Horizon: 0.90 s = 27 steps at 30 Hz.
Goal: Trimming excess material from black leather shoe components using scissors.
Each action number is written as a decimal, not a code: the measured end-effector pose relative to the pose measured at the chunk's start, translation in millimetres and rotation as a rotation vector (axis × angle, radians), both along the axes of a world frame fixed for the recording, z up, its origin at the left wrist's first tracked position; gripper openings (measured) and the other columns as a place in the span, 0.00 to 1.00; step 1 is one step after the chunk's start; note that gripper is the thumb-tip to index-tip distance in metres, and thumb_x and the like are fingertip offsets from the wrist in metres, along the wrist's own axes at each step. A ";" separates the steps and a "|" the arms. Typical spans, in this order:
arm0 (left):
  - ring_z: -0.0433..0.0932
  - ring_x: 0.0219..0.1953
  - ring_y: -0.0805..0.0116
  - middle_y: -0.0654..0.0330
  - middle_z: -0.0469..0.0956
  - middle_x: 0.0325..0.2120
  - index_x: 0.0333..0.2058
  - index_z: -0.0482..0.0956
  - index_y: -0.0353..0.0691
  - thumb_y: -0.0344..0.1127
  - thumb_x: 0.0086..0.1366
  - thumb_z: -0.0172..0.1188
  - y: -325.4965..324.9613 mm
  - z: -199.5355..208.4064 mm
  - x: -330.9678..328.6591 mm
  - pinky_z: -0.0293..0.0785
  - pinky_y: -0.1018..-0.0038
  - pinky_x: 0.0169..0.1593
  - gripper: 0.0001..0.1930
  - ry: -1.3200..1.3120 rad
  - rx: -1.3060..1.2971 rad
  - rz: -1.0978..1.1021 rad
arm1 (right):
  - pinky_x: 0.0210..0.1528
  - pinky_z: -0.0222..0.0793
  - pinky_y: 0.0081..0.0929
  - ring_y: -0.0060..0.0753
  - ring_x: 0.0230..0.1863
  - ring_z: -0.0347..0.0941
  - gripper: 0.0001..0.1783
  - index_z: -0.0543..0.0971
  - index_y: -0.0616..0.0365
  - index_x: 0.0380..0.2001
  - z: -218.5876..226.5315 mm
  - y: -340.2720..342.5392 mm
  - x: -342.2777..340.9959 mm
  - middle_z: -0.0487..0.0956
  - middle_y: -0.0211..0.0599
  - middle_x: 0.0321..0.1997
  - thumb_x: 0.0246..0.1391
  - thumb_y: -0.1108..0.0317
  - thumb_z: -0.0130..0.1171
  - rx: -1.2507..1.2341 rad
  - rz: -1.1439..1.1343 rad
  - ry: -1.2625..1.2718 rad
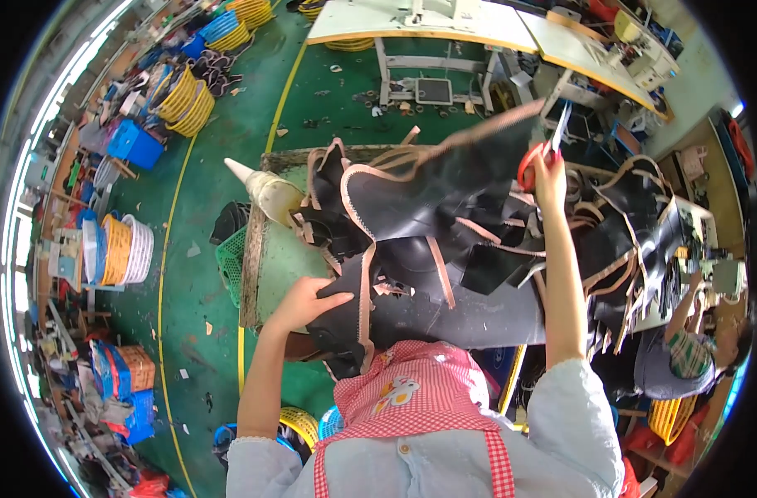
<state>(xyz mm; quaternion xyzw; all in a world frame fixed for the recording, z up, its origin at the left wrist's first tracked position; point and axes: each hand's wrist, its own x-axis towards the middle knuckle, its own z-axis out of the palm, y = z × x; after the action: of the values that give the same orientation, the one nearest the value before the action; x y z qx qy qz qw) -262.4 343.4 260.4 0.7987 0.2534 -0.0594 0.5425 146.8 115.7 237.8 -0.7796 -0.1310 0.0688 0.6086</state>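
Observation:
My left hand (308, 304) grips the edge of a black leather piece (345, 303) with a pale zigzag-edged strip along it, at the near left of the worktable. Out to the far right, my right hand (549, 176) is closed round a pair of scissors (529, 163) with red handles, its blades pointing up and away. Beside it, a large black sheet (428, 187) with a tan border rises toward the far right; its far end is blurred. Whether my right fingers also touch that sheet, I cannot tell. More trimmed black pieces (610, 241) lie heaped at the right.
A white cone (266, 189) lies at the table's left end, above a green basket (231, 261). White sewing tables (428, 21) stand beyond. Baskets and blue crates (136, 143) line the left side. At the right, another person (677, 361) sits working.

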 end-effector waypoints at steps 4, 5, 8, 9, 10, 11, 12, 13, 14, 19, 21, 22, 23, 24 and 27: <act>0.69 0.21 0.80 0.58 0.74 0.16 0.29 0.79 0.31 0.43 0.57 0.63 1.4 -2.1 3.5 0.68 0.75 0.27 0.16 -0.008 0.087 -0.021 | 0.25 0.67 0.26 0.28 0.22 0.69 0.15 0.70 0.61 0.34 -66.4 -42.8 -88.8 0.70 0.31 0.26 0.57 0.58 0.53 0.055 0.763 0.077; 0.68 0.21 0.80 0.58 0.74 0.16 0.30 0.79 0.31 0.43 0.57 0.63 4.0 0.1 -9.9 0.68 0.75 0.26 0.16 0.003 0.093 0.010 | 0.31 0.70 0.28 0.27 0.29 0.72 0.17 0.70 0.60 0.37 -7.0 -20.2 -156.6 0.72 0.34 0.32 0.57 0.56 0.53 -0.064 0.774 0.415; 0.69 0.20 0.79 0.58 0.74 0.16 0.30 0.79 0.32 0.43 0.57 0.63 1.7 16.0 1.9 0.68 0.75 0.27 0.16 0.054 0.097 -0.017 | 0.35 0.65 0.30 0.34 0.32 0.71 0.36 0.68 0.64 0.36 -7.9 -12.0 -206.1 0.72 0.42 0.29 0.55 0.34 0.45 -0.339 1.106 0.406; 0.69 0.20 0.78 0.58 0.74 0.16 0.31 0.79 0.32 0.43 0.57 0.63 2.2 18.7 3.8 0.68 0.75 0.27 0.16 0.052 0.121 -0.020 | 0.36 0.63 0.32 0.36 0.32 0.69 0.38 0.68 0.63 0.34 -6.4 -2.4 -211.3 0.71 0.45 0.26 0.52 0.31 0.44 -0.459 1.155 0.371; 0.69 0.20 0.78 0.58 0.74 0.16 0.31 0.79 0.32 0.43 0.57 0.63 2.8 20.1 6.2 0.68 0.75 0.27 0.16 0.047 0.125 -0.023 | 0.37 0.64 0.30 0.33 0.33 0.69 0.36 0.68 0.61 0.36 -2.2 6.3 -211.5 0.71 0.42 0.27 0.54 0.33 0.45 -0.515 1.188 0.366; 0.69 0.20 0.78 0.58 0.74 0.16 0.31 0.79 0.32 0.43 0.57 0.63 1.4 19.2 5.7 0.68 0.75 0.27 0.16 0.035 0.119 -0.033 | 0.37 0.65 0.28 0.30 0.34 0.70 0.33 0.68 0.59 0.38 -0.5 13.4 -212.3 0.70 0.39 0.27 0.55 0.35 0.45 -0.573 1.228 0.364; 0.69 0.20 0.77 0.58 0.74 0.16 0.31 0.79 0.32 0.43 0.57 0.63 0.3 18.7 5.2 0.68 0.75 0.27 0.16 0.021 0.113 -0.044 | 0.31 0.65 0.25 0.26 0.27 0.70 0.31 0.70 0.60 0.32 -3.8 18.4 -213.8 0.70 0.33 0.20 0.55 0.37 0.48 -0.512 1.171 0.274; 0.69 0.21 0.78 0.59 0.73 0.16 0.30 0.79 0.32 0.42 0.58 0.63 0.2 19.2 5.2 0.68 0.76 0.26 0.16 0.034 0.119 -0.040 | 0.26 0.64 0.23 0.24 0.23 0.69 0.30 0.71 0.60 0.28 -0.9 24.7 -211.2 0.70 0.31 0.18 0.56 0.39 0.49 -0.509 1.116 0.324; 0.69 0.21 0.78 0.59 0.73 0.16 0.30 0.79 0.32 0.42 0.58 0.63 1.6 19.8 0.0 0.68 0.76 0.26 0.16 0.032 0.125 -0.025 | 0.22 0.64 0.21 0.21 0.19 0.69 0.29 0.71 0.60 0.24 4.9 30.4 -209.8 0.69 0.29 0.16 0.56 0.41 0.51 -0.504 1.069 0.367; 0.60 0.19 0.82 0.70 0.65 0.12 0.17 0.69 0.36 0.36 0.55 0.65 24.4 36.1 -32.9 0.59 0.79 0.22 0.16 -0.274 0.387 0.398 | 0.18 0.64 0.16 0.17 0.15 0.67 0.21 0.72 0.60 0.24 10.7 26.1 -215.5 0.72 0.28 0.16 0.55 0.50 0.57 -0.175 1.013 0.561; 0.64 0.19 0.79 0.68 0.69 0.17 0.19 0.71 0.42 0.42 0.61 0.57 46.6 43.7 -53.3 0.61 0.78 0.22 0.15 -0.887 0.229 0.929 | 0.27 0.71 0.15 0.19 0.29 0.75 0.16 0.72 0.62 0.35 9.3 42.2 -225.0 0.79 0.35 0.31 0.54 0.59 0.60 -0.064 1.107 0.654; 0.62 0.18 0.78 0.67 0.67 0.16 0.21 0.69 0.44 0.51 0.64 0.50 46.7 66.6 -47.2 0.58 0.76 0.22 0.19 -0.908 -0.040 1.175 | 0.41 0.73 0.21 0.26 0.40 0.76 0.16 0.71 0.65 0.39 -2.2 51.1 -231.9 0.79 0.40 0.40 0.52 0.65 0.62 0.110 1.140 0.624; 0.56 0.15 0.77 0.70 0.61 0.13 0.20 0.64 0.47 0.58 0.65 0.45 67.6 69.4 -58.0 0.52 0.75 0.20 0.23 -1.253 -0.216 0.778 | 0.53 0.69 0.31 0.32 0.48 0.73 0.21 0.69 0.67 0.45 4.7 67.3 -242.8 0.76 0.44 0.48 0.51 0.70 0.62 0.220 1.251 0.474; 0.49 0.12 0.74 0.70 0.55 0.11 0.18 0.57 0.49 0.62 0.65 0.42 67.0 84.3 -45.7 0.48 0.73 0.19 0.26 -1.366 -0.279 0.576 | 0.52 0.67 0.27 0.30 0.53 0.69 0.29 0.64 0.65 0.52 2.6 82.9 -251.2 0.70 0.44 0.56 0.49 0.71 0.64 0.369 1.281 0.551; 0.59 0.09 0.71 0.65 0.62 0.08 0.17 0.62 0.45 0.53 0.67 0.43 42.2 111.8 6.7 0.54 0.72 0.18 0.23 -1.369 -0.731 -0.304 | 0.65 0.47 0.35 0.36 0.67 0.51 0.35 0.61 0.61 0.53 13.3 129.8 -271.6 0.56 0.47 0.67 0.45 0.70 0.68 0.579 1.326 0.471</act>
<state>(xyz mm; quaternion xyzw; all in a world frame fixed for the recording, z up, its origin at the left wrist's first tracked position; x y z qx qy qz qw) -255.7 385.6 372.2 0.4548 -0.2841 0.2923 0.7918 -124.7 245.6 251.1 -0.3116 -0.4514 0.5473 0.6321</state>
